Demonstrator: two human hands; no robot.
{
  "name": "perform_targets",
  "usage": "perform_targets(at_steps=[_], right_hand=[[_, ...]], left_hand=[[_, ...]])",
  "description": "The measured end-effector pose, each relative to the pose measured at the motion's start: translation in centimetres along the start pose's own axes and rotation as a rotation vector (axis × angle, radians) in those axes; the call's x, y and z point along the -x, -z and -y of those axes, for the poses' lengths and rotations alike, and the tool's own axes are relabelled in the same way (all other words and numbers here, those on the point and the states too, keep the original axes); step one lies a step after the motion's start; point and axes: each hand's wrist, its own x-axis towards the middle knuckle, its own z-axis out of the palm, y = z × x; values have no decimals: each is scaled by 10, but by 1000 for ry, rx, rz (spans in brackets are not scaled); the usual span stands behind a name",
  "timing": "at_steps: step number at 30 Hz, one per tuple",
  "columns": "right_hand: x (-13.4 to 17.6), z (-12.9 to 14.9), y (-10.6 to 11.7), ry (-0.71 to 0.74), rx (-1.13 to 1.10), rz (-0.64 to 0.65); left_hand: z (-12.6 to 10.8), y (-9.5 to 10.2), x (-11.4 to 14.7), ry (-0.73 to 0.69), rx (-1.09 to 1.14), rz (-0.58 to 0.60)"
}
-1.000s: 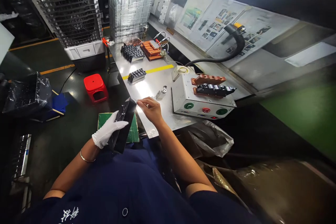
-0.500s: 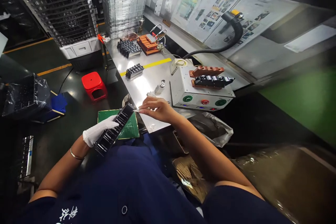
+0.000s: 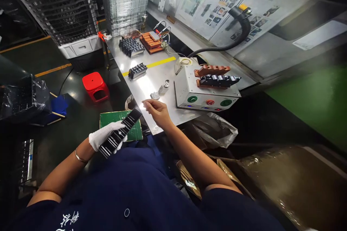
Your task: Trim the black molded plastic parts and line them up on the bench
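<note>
Left hand [image 3: 104,136] grips the black strip [image 3: 119,136], right hand [image 3: 157,112] pinched (contents unclear) beside it.

Lower left: white Chinese characters [image 3: 69,218] on navy shirt [image 3: 130,184], resembling 科 and 技. Upper right: posted sheets [image 3: 221,9], print too small to read.

One handheld black strip [image 3: 123,131], one red stool [image 3: 93,79], two green buttons [image 3: 192,99], one round red button [image 3: 210,102]

Bright worktable [image 3: 148,83], dim floor [image 3: 73,130] on my feed.
I get white glare off its metal, and smeary blur over the green surface [image 3: 311,94] at right.
</note>
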Motion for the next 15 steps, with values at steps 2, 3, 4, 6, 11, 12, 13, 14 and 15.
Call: perform_targets(at_steps=[2,3,4,6,11,12,13,14,15], right_hand=[[4,0,-3,-37,23,-58],[6,1,-3,-35,63,-42],[7,4,-3,-22,114,-9],[10,10,-3,23,207,57],[15,16,-12,84,321,92],[16,16,-13,83,343,87],[17,16,-15,82,366,83],[18,16,-15,83,388,89],[19,17,-15,86,410,101]], left_hand=[[-1,-4,0,-73,-16,-60],[-1,-6,0,-107,-28,-82],[-2,-8,0,-139,-43,-104],[-3,-11,0,-191,-86,-153],[-2,-9,-8,-310,-186,-203],[-1,-7,-10,-312,-189,-205],[1,-5,-12,-302,-187,-209],[2,-3,-14,-284,-188,-216],[3,-1,-15,-265,-193,-223]])
